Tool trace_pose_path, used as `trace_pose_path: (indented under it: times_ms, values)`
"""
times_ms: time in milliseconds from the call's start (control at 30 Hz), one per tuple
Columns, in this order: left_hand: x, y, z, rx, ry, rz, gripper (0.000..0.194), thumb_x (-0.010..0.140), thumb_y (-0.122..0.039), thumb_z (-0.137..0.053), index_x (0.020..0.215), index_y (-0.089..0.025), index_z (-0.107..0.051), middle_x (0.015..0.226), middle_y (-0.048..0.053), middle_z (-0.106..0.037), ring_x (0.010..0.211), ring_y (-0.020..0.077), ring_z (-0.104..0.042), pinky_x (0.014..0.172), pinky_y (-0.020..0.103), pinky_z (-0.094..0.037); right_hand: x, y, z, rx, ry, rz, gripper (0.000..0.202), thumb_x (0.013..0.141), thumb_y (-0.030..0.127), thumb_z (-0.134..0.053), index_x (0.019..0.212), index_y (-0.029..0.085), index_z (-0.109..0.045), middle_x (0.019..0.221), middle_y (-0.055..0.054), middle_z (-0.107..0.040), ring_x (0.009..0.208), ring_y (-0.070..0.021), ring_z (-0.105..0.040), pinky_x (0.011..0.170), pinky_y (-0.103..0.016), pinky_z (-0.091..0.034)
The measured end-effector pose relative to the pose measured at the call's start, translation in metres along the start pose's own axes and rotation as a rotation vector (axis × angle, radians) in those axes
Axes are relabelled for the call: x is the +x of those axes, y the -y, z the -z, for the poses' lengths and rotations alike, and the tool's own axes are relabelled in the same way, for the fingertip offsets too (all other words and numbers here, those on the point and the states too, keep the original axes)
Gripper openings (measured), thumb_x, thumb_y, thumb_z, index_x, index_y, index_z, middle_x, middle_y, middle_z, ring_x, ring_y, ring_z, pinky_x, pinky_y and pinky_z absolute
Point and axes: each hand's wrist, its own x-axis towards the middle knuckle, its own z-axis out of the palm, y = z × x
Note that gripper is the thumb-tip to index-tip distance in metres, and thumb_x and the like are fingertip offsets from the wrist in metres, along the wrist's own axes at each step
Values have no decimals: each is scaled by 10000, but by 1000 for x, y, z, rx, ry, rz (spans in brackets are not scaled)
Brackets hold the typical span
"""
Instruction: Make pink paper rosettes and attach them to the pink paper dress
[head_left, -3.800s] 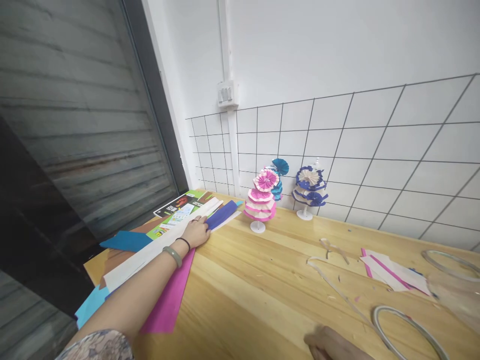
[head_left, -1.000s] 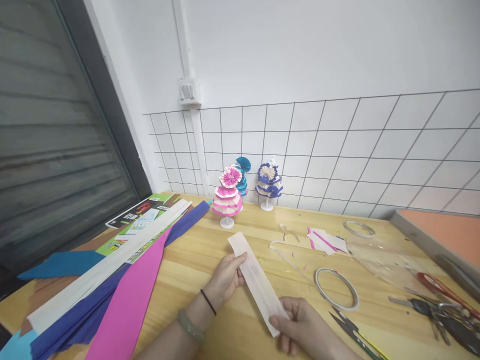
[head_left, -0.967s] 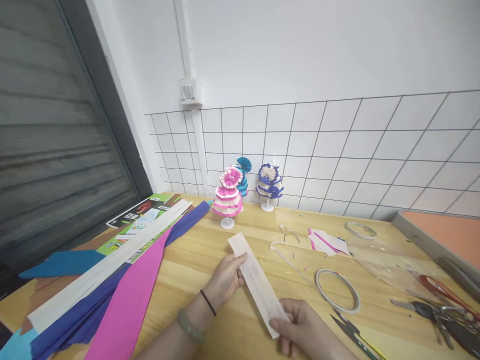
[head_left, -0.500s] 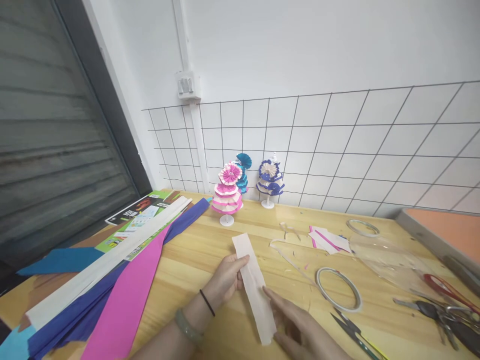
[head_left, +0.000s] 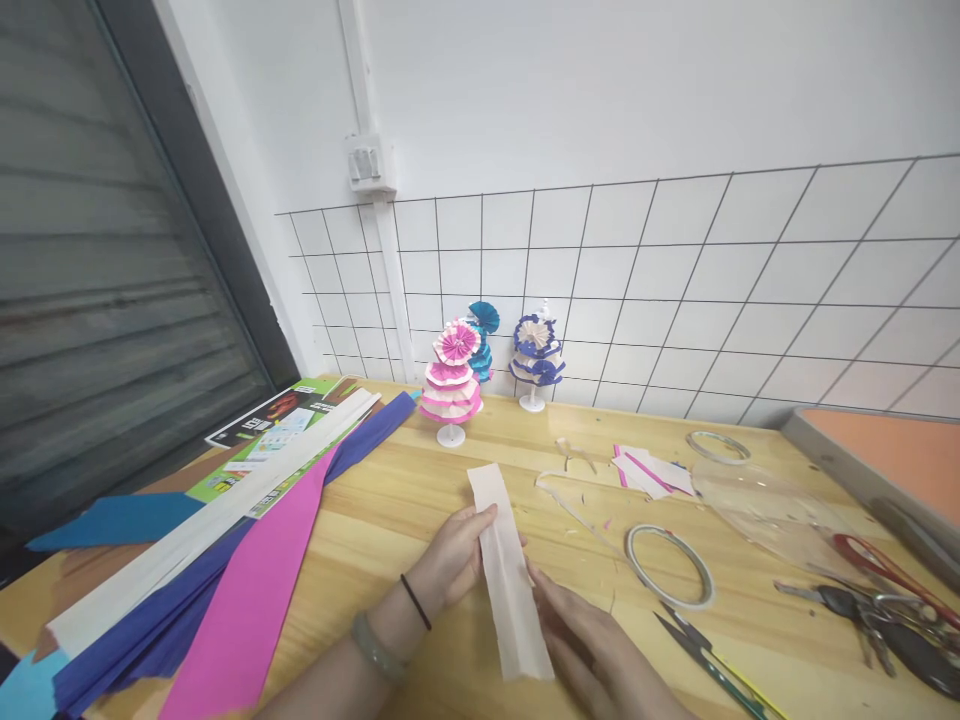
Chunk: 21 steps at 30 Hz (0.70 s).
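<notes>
A narrow cream paper strip [head_left: 510, 590] slants toward me above the table, with a lengthwise crease near its lower part. My left hand [head_left: 459, 555] grips its left edge, thumb on top and fingers partly hidden behind. My right hand [head_left: 577, 630] is at the strip's lower right edge, fingers stretched out and the foremost fingertip touching the paper; some of its fingers are hidden. Beyond the strip stands a pink and white tiered paper ornament [head_left: 450, 385] on a white base. Behind it are a teal paper ornament [head_left: 484, 318] and a blue and cream one [head_left: 535, 355].
Pink paper [head_left: 259, 590], blue paper [head_left: 367, 435] and white paper [head_left: 217, 515] lie at left. Tape rolls [head_left: 670, 567], paper scraps [head_left: 652, 470], scissors [head_left: 705, 655] and keys [head_left: 844, 603] are at right. A wire grid [head_left: 652, 250] lines the wall.
The strip's lower end has swung left and its near part shows a crease. My right hand has shifted slightly along with it; my left hand keeps its grip. The view has shifted slightly.
</notes>
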Motion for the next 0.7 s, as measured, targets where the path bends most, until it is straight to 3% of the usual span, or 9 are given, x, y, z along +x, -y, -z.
trace_pose_path:
  times_ms: [100, 200, 367, 533, 700]
  values:
    - [-3, 7, -4, 62, 58, 6, 209, 789, -303, -551, 830, -101, -522, 671, 102, -654, 565, 183, -623, 607, 308, -475, 0, 0, -2, 20, 23, 44, 534, 878, 196, -425, 1374, 329, -278, 1146, -74, -610, 1012, -180, -585, 865, -277, -452]
    - [-4, 11, -6, 102, 84, 32, 252, 782, -359, -549, 815, -115, -494, 679, 103, -653, 571, 213, -635, 598, 342, -481, 0, 0, -5, 43, 56, 76, 431, 875, 222, -428, 1291, 337, -439, 973, -65, -657, 845, -162, -623, 744, -243, -477]
    - [-6, 8, -4, 161, 99, 49, 346, 762, -428, -565, 898, -116, -504, 737, 110, -659, 648, 216, -649, 616, 336, -486, -1, -3, -6, 143, 32, -75, 311, 866, 365, -426, 1067, 297, -654, 900, -78, -662, 817, -194, -624, 721, -275, -480]
    - [-8, 8, -2, 290, 234, 67, 370, 591, -305, -751, 858, -100, -596, 805, 95, -655, 721, 170, -626, 679, 286, -477, -2, -10, -7, 224, -31, -160, 307, 823, 437, -484, 1036, 310, -665, 960, -78, -658, 894, -219, -617, 772, -310, -482]
    - [-6, 10, 0, 333, 175, 19, 364, 542, -292, -774, 804, -86, -626, 763, 80, -643, 669, 164, -604, 634, 286, -481, -4, -19, -10, 223, -39, -113, 260, 838, 351, -492, 1034, 339, -663, 971, -64, -661, 874, -197, -623, 765, -291, -477]
